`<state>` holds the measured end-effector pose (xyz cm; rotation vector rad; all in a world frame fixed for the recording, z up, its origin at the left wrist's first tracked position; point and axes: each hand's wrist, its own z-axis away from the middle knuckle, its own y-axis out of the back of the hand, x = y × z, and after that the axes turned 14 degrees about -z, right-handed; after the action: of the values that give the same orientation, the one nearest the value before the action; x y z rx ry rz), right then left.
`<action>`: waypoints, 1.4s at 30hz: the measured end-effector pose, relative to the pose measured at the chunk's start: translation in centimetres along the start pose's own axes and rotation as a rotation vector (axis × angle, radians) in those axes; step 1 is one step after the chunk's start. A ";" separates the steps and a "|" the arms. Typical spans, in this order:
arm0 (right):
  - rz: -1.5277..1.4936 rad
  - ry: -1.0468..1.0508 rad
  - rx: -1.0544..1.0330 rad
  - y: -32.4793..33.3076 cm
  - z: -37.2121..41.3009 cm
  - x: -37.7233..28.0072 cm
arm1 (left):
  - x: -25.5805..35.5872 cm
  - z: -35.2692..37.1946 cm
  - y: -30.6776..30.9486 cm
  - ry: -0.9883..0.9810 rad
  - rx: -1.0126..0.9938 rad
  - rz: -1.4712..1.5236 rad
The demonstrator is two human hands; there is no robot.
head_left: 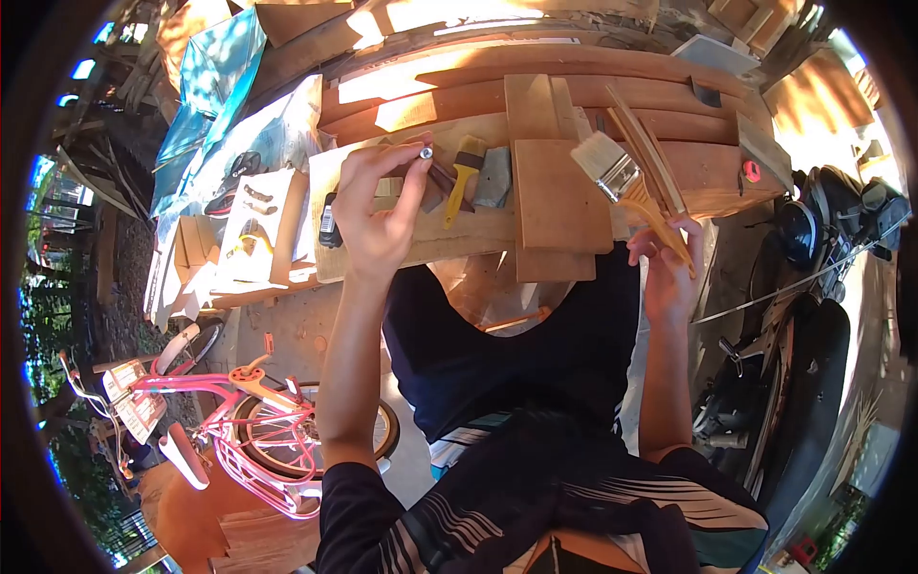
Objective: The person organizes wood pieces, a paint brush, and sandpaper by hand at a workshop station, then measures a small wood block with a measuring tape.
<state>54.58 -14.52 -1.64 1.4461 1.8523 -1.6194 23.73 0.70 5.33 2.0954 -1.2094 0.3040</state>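
My right hand [667, 277] grips a wide paintbrush [608, 166] by its yellowish handle, with the pale bristles pointing up and left. Raised over the bench, my left hand [378, 206] is closed in a pinch on a small round silver-ended piece [426, 153]; its exact kind cannot be made out. Just right of that hand, a second paintbrush [463, 187] with a yellow handle and dark ferrule rests on the light plank [421, 251]. A grey block [493, 178] lies beside it. Between my hands is a stack of flat wooden boards [564, 196].
Long reddish boards [660, 91] run along the bench's far side, with a tape measure [751, 171] at right. A cardboard box [284, 225] and plastic sheeting [215, 77] sit left. A pink bicycle [225, 402] stands lower left, a motorcycle [803, 373] at right.
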 end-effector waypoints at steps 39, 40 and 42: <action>0.316 -0.035 -0.134 -5.7 -3.3 2.4 | -43.7 12.5 8.7 0.388 -0.256 -0.637; 0.317 -0.036 -0.139 -5.6 -3.5 2.5 | -40.8 10.8 9.0 0.518 -0.313 -0.767; 0.316 -0.046 -0.143 -5.4 -3.4 2.7 | -37.9 10.3 8.6 0.498 -0.271 -0.599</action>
<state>50.31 -9.57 0.62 1.5330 1.5831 -1.3306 -5.22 16.44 -17.68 1.8812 -0.2908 0.3303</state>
